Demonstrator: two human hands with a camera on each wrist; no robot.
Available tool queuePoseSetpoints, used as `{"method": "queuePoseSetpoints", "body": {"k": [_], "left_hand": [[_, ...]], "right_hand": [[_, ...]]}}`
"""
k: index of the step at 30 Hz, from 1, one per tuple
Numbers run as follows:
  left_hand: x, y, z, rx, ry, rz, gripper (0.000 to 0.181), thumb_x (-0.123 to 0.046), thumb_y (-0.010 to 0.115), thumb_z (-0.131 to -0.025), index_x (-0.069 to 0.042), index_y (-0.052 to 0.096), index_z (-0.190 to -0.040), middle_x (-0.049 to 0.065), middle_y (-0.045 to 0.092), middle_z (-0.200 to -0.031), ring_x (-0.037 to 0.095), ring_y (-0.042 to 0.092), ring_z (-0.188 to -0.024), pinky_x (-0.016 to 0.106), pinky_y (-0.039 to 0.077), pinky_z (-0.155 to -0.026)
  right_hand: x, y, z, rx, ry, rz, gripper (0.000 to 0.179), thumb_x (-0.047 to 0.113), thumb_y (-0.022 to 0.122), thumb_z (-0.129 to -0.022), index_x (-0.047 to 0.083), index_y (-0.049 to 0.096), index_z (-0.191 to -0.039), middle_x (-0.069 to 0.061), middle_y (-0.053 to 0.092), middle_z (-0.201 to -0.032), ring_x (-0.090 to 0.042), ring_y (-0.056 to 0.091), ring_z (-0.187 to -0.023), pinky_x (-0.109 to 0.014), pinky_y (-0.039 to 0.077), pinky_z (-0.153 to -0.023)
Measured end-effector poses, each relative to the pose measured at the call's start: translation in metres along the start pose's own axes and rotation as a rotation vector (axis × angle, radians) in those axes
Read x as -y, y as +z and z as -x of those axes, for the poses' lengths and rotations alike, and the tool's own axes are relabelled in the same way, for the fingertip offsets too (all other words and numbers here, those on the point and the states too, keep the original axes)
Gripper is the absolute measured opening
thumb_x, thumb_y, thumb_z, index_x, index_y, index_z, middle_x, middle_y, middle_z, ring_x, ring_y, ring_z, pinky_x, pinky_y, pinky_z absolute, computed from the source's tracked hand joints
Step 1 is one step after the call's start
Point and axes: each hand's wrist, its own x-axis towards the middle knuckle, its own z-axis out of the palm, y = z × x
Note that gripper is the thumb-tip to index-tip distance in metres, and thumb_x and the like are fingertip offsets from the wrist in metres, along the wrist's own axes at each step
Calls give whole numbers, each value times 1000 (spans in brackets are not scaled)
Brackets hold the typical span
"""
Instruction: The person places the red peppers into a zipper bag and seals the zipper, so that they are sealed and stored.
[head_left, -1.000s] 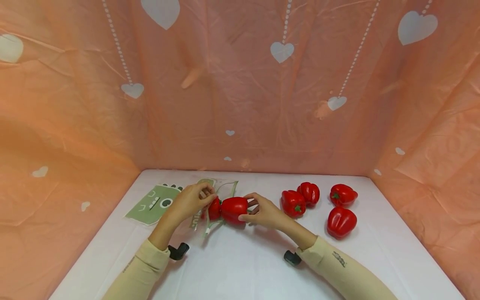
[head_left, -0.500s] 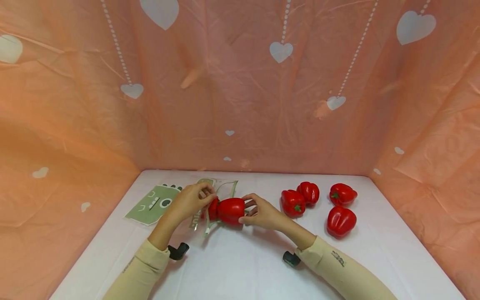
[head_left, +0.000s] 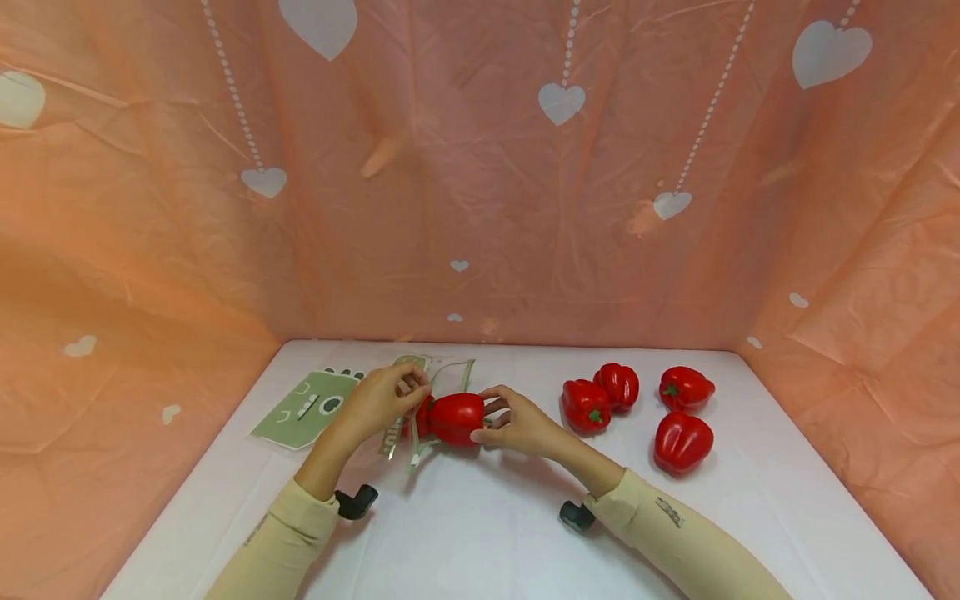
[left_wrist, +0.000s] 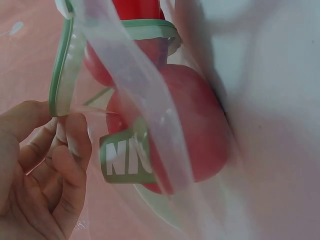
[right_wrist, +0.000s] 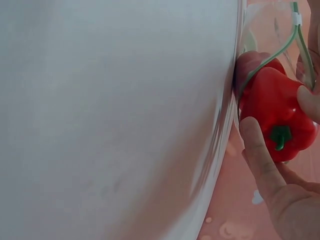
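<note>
My left hand [head_left: 386, 398] pinches the green-edged rim of a clear zip bag [left_wrist: 61, 75] and keeps its mouth spread. One red bell pepper [left_wrist: 195, 130] lies inside the bag, seen through the plastic. A second bell pepper [head_left: 457, 418] is partway through the mouth, its far end against the first one. The fingers and thumb of my right hand [head_left: 517, 423] hold this second pepper around its stem end; the green stem [right_wrist: 280, 136] faces the palm in the right wrist view.
Two bell peppers, one in front [head_left: 586, 407] and one behind [head_left: 617, 387], touch right of my right hand. Farther right lie another pepper [head_left: 686, 389] and one nearer me [head_left: 682, 444]. A flat green monster-print sheet [head_left: 307, 408] lies at left on the white table [head_left: 465, 533].
My right hand has moved slightly left, pushing the second bell pepper deeper into the bag's mouth. The left hand has stayed at the rim.
</note>
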Motion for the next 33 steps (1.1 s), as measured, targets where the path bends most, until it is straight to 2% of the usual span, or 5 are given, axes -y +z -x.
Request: {"method": "queuePoseSetpoints", "body": {"k": [9, 18, 33], "left_hand": [[-1, 0, -1, 10, -18, 6, 8, -20, 78, -99, -15, 74, -103, -3, 74, -89, 11, 67, -74, 36, 55, -74], [0, 1, -1, 2, -15, -9, 8, -21, 79, -99, -16, 74, -102, -2, 75, -92, 10, 67, -71, 39, 55, -75], [-1, 2, 0, -14, -7, -15, 8, -21, 79, -99, -16, 74, -103, 0, 77, -93, 14, 68, -77, 38, 56, -74]], "right_hand": [[0, 3, -6, -16, 3, -50, 64, 8, 85, -93, -4, 50, -145, -24, 66, -132, -28, 75, -101, -41, 65, -80], [1, 4, -7, -3, -19, -13, 60, 10, 82, -94, -4, 52, -144, -23, 68, -130, -27, 76, -100, -37, 64, -84], [5, 13, -13, -17, 5, -99, 61, 6, 81, -95, -8, 50, -146, -26, 67, -129, -29, 77, -98, -43, 65, -81]]}}
